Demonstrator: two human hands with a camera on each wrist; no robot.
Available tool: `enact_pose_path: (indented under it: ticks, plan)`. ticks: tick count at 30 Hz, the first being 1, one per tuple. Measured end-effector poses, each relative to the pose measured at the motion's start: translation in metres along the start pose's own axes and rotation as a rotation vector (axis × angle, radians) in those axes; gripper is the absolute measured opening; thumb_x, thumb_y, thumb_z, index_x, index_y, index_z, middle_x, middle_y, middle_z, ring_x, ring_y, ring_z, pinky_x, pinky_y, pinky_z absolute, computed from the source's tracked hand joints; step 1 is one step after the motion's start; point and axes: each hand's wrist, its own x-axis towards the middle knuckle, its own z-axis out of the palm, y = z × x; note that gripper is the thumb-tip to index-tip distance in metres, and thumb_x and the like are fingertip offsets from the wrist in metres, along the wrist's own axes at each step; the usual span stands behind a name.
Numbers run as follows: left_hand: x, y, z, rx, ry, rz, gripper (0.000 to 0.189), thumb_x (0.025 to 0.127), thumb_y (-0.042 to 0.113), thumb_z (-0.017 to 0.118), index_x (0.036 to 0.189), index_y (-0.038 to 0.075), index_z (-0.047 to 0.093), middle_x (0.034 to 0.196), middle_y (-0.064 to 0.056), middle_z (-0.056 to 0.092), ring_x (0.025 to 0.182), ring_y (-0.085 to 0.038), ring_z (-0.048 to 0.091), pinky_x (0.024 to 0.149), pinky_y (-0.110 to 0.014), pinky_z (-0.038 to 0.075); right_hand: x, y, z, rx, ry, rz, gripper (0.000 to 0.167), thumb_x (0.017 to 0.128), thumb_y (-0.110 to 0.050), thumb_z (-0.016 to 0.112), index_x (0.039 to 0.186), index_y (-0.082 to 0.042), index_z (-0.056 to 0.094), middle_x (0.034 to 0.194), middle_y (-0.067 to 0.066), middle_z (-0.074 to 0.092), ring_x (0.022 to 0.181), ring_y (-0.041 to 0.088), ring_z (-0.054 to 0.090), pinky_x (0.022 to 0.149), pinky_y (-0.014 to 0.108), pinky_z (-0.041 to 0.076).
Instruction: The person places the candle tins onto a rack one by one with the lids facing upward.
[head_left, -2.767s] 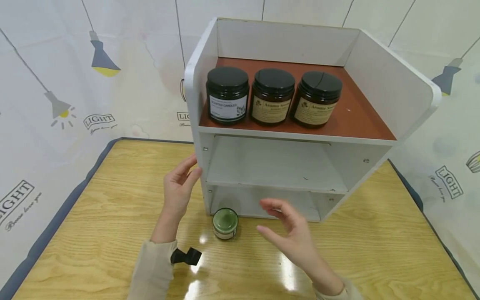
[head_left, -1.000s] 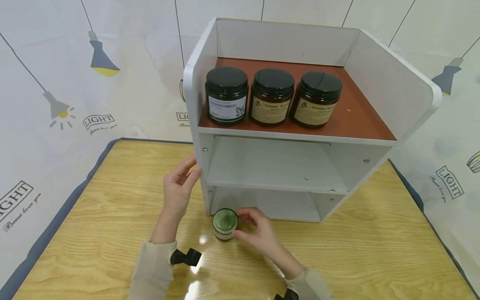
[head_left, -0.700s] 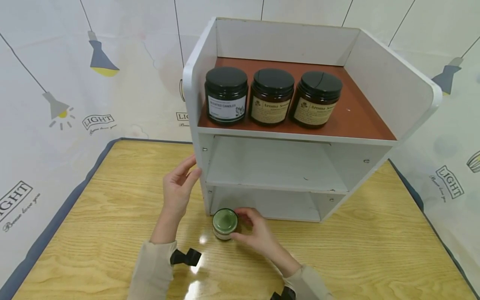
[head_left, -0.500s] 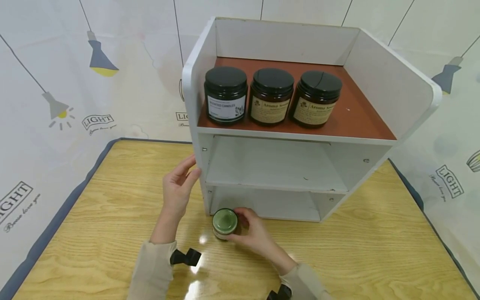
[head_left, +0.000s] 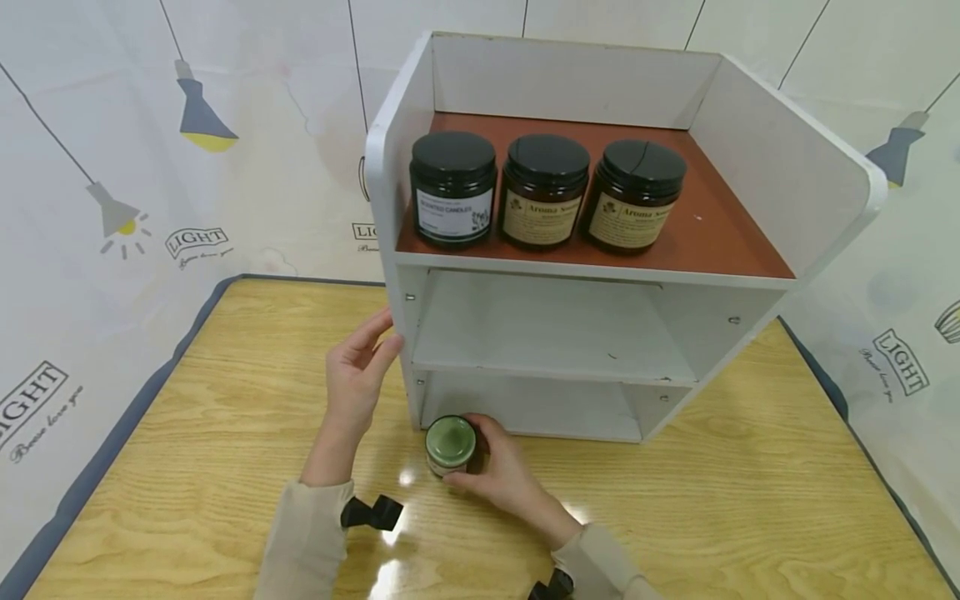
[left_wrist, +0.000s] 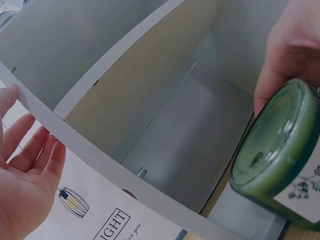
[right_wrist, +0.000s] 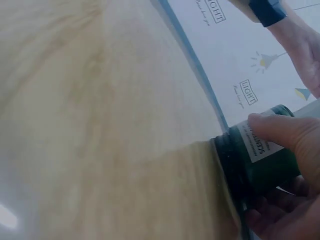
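A green glass candle jar [head_left: 450, 442] stands upside down on the table, its black lid [right_wrist: 229, 167] underneath and its base upward. My right hand [head_left: 506, 471] grips the jar from the right, thumb across the pale label [right_wrist: 254, 142] and fingers round the far side. My left hand [head_left: 355, 375] touches the left side panel [head_left: 397, 300] of a white shelf unit, fingertips at its outer face and front edge. In the left wrist view those fingers [left_wrist: 52, 160] are lightly bent against the panel.
Three dark candle jars with black lids, one with a white label [head_left: 453, 215] and two with tan labels [head_left: 542, 218], line the front of the red-brown top shelf [head_left: 720, 225]. Below are two white compartments. The wooden table [head_left: 225, 467] meets a printed wall covering [head_left: 292, 167].
My right hand has come in from the right to the green candle jar and closed round it, its thumb sliding to the front. The left hand stays at the side panel.
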Motion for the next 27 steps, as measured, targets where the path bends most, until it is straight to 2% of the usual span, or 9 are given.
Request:
enact_pose_path:
  ticks: [7,16,27]
  plan:
    - [0.0003,0.0001,0.0002,-0.002,0.004,-0.002,0.027,0.089,0.002,0.063,0.109,0.018,0.069,0.114,0.003,0.065,0.114,-0.014,0.055,0.092,-0.024,0.047,-0.0008,-0.0014,0.0041,0.005,0.049,0.002,0.073,0.062,-0.009,0.087,0.12,0.005,0.046,0.113,0.015,0.059,0.103,0.026,0.059,0.087,0.036,0.051]
    - [0.0001,0.0005,0.0006,-0.001,-0.002,-0.005,0.028,0.089,0.002,0.062,0.11,0.019,0.069,0.115,0.003,0.064,0.114,-0.015,0.054,0.093,-0.024,0.047,-0.0016,-0.0033,0.0036,-0.02,0.045,0.014,0.069,0.065,-0.014,0.086,0.119,0.002,0.047,0.112,0.013,0.059,0.103,0.025,0.059,0.088,0.039,0.05]
    - [0.0002,-0.0005,0.0005,-0.02,-0.012,0.011,0.029,0.089,-0.001,0.061,0.111,0.016,0.069,0.115,0.001,0.064,0.114,-0.016,0.054,0.092,-0.024,0.047,-0.0003,0.0,0.0018,-0.035,0.071,-0.052,0.067,0.06,-0.012,0.086,0.115,0.002,0.05,0.108,0.01,0.06,0.099,0.022,0.058,0.085,0.034,0.051]
